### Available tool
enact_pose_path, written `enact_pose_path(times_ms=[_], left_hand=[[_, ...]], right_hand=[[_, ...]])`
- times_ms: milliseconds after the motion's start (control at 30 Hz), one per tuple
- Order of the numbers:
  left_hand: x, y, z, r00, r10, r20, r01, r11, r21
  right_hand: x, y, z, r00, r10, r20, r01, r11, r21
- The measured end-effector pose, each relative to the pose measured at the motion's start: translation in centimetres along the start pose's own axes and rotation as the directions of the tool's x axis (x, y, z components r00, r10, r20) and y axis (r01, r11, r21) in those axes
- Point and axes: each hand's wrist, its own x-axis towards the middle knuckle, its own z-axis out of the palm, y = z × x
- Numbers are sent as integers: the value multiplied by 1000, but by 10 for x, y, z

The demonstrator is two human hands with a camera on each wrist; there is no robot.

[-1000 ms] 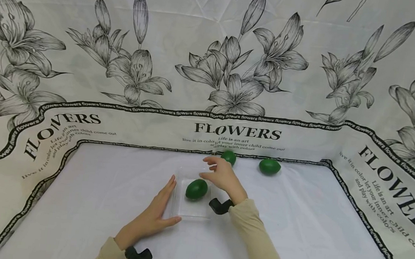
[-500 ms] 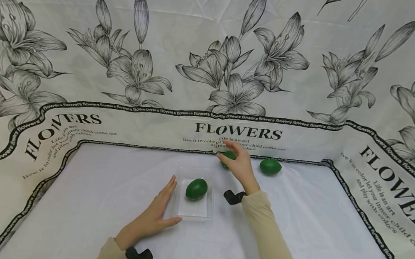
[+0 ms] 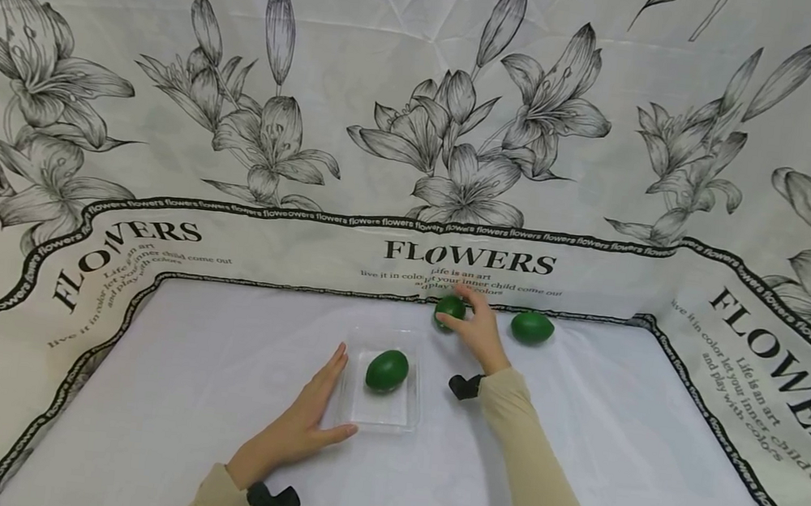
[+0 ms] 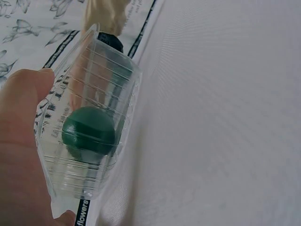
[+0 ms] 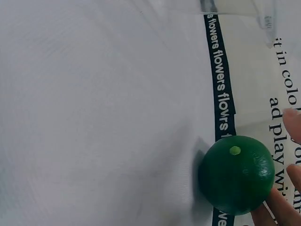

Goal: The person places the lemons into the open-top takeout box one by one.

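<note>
A clear plastic box (image 3: 378,421) stands mid-table with one green lime (image 3: 387,371) inside. My left hand (image 3: 296,430) rests along the box's left side, fingers straight, thumb at its near corner. In the left wrist view the lime (image 4: 88,132) shows through the ribbed box wall. Toward the back, my right hand (image 3: 480,333) is at a second lime (image 3: 448,304), thumb on the near side and fingers spread beyond it. The right wrist view has this lime (image 5: 236,175) with a pale stem spot; fingers (image 5: 278,207) lie behind it, and the thumb does not show.
A third lime (image 3: 532,328) lies to the right at the table's back edge. White cloth (image 3: 204,364) covers the table. A flower-printed cloth (image 3: 288,250) with a black lettered border rises at the back and sides.
My right hand has moved from above the box to the right and back, then lowered at the second lime. My left hand and the box have stayed in place.
</note>
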Motion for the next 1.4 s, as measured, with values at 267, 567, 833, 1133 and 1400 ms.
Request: enact_pose_path(times_ms=[267,567,833,1133,1400], left_hand=[[0,-1,0,1000,-8,10,8,1000,-6],[0,0,0,1000,11,3,-11,1000,-11],[0,1,-1,1000,4,5,-4,1000,-15],[1,1,-1,1000,-7,8,7,1000,4],[1,1,-1,1000,-9,9,8,1000,8]], right_hand=[[1,12,5,997,-71,28,72,995,-63],[-4,16,10,995,-10,99,14,999,-45],[-7,12,11,991,68,114,-62,996,-57],[-8,9,4,995,49,87,-46,998,-43],[-9,-5,-5,996,-13,86,16,999,-32]])
